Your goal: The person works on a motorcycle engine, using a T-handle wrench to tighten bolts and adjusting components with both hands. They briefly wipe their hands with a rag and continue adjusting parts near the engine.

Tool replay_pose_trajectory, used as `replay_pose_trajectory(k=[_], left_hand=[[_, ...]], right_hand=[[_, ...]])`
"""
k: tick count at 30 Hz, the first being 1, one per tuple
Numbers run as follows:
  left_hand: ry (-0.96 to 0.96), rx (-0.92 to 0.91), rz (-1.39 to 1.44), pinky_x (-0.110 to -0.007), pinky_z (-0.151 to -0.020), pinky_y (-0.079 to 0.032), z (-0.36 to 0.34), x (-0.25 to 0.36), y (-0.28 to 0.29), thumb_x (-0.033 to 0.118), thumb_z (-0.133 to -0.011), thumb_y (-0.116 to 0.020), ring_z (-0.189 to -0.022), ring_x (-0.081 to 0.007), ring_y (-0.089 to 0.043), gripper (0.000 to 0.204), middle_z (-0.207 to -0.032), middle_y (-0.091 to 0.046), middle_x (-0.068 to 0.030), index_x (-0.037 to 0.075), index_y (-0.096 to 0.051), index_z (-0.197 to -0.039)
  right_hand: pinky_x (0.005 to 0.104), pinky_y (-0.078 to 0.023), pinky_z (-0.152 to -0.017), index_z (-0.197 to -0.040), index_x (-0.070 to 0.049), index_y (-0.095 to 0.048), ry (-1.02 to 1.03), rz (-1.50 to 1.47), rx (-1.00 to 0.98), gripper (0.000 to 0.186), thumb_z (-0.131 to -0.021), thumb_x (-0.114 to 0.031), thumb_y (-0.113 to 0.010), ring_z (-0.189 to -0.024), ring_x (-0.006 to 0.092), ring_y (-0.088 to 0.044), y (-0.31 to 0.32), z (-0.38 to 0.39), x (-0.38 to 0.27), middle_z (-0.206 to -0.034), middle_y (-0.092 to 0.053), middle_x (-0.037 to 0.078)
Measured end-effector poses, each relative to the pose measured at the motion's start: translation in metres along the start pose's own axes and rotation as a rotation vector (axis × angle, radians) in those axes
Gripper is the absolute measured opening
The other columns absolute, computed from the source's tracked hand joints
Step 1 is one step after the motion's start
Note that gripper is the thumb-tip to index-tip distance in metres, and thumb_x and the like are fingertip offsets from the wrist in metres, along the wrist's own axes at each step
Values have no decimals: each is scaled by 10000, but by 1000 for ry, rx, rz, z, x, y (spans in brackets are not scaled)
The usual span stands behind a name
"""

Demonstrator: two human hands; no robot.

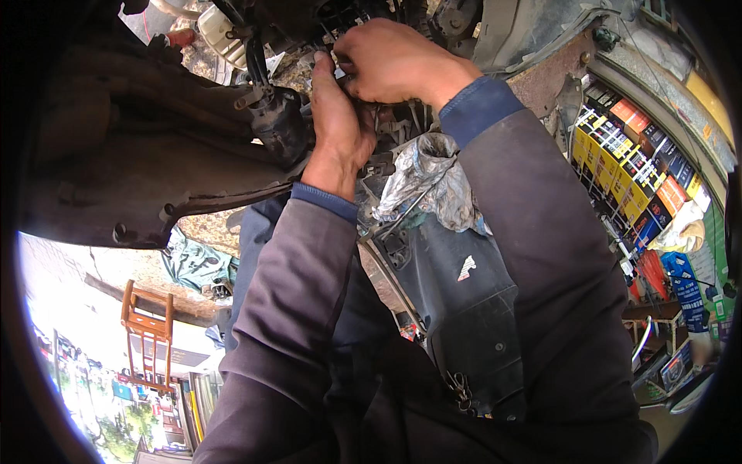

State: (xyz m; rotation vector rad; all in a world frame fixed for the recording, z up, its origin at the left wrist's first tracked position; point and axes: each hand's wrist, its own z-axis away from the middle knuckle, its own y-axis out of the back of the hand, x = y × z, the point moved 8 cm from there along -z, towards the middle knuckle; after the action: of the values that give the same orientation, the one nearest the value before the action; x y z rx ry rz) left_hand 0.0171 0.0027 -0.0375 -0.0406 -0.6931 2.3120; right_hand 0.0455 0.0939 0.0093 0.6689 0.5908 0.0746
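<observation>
So the dark mechanical assembly (325, 15) is right up at the top of the view, with both hands in at its near side; the right hand (398, 66) has its fingers curled well in, knuckles up, and whatever it might be gripping is hidden; the left hand (338, 116) is just beside it, thumb pointing up, fingers mostly out of sight, so can't tell how far it's closed or what it's got. Just left of that hand there's a black cylindrical part (277, 124); further left, a big dark curved panel (131, 147); a whitish ribbed container (222, 35) sits up past it. Below the right hand, a crumpled silvery sheet (429, 182) lies at the top end of a black panel (464, 286); way out right, stacked boxes (618, 162); lower left, a brown wooden chair (148, 332).
</observation>
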Motion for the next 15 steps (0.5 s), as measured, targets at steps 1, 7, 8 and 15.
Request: replay_pose_trajectory(k=[1, 7, 8, 15], left_hand=[[-7, -6, -14, -428, -742, -487, 0, 0, 0, 581, -969, -235, -1050, -224, -572, 591, -1188, -586, -65, 117, -498, -1224], [-10, -11, -47, -396, -661, -464, 1, 4, 3, 560, -968, -267, -1024, -214, -572, 555, -1171, -592, -55, 120, -511, -1202], [-12, -20, -52, -394, -649, -461, 2, 6, 4, 553, -969, -275, -1016, -211, -574, 544, -1165, -594, -54, 119, -519, -1189], [-18, 31, 50, -380, -616, -452, -1, 1, 13, 289, -966, -439, -819, -200, -599, 217, -940, -626, -46, 101, -539, -1008]], right_hand=[[429, -520, -786, -930, -16, -686, -12, -8, -21, 267, -699, -147, -662, -900, 362, -643, -2, -1, 3, -873, -679, 182], [401, -518, -736, -990, -21, -673, 114, -181, 264, 300, -770, -225, -683, -848, 342, -656, 24, 17, 7, -890, -688, 167], [394, -516, -728, -1002, -21, -669, 18, -222, 350, 298, -789, -229, -677, -837, 338, -658, 31, 27, 18, -894, -688, 167], [359, -517, -732, -1008, 11, -661, -432, -516, 455, 267, -850, -204, -651, -819, 312, -675, 5, 88, 59, -899, -691, 186]])
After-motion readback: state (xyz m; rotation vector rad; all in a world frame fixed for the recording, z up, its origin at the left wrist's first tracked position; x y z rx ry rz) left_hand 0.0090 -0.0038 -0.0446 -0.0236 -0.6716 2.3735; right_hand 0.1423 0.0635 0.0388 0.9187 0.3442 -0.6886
